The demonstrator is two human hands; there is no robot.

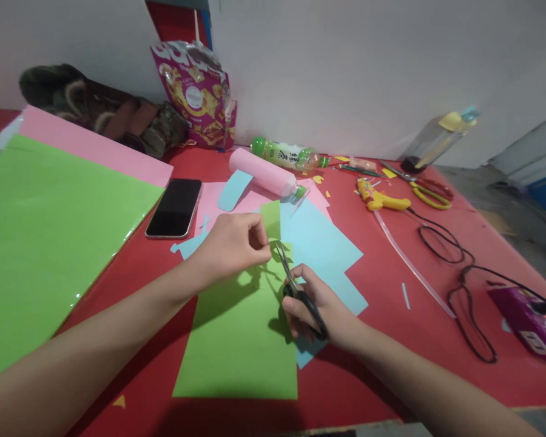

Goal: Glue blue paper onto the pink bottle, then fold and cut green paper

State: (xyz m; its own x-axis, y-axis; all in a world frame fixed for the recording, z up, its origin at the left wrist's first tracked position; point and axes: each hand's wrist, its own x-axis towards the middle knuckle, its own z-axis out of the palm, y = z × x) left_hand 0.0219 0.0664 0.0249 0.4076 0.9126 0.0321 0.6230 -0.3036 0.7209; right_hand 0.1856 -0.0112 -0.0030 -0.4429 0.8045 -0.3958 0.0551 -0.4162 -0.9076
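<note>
Black-handled scissors (298, 290) are gripped in my right hand (316, 303), their blades pointing up and to the left. My left hand (236, 240) is closed in a pinch just left of the blade tips. A small scrap of green paper (275, 241) shows at its fingertips, between them and the blades. Below both hands lies a large green sheet (243, 358), its top edge cut away in places and partly shaded. Light blue sheets (321, 237) lie to the right of it and partly beneath.
A phone (175, 208), a green stack in clear wrap (64, 243) and a snack bag (195, 94) stand or lie left. A pink-wrapped bottle (264, 170) and a tea bottle (286, 153) lie behind. A yellow glue gun (380, 197), its cord, larger scissors (430, 191) and a purple power strip (528, 321) are right.
</note>
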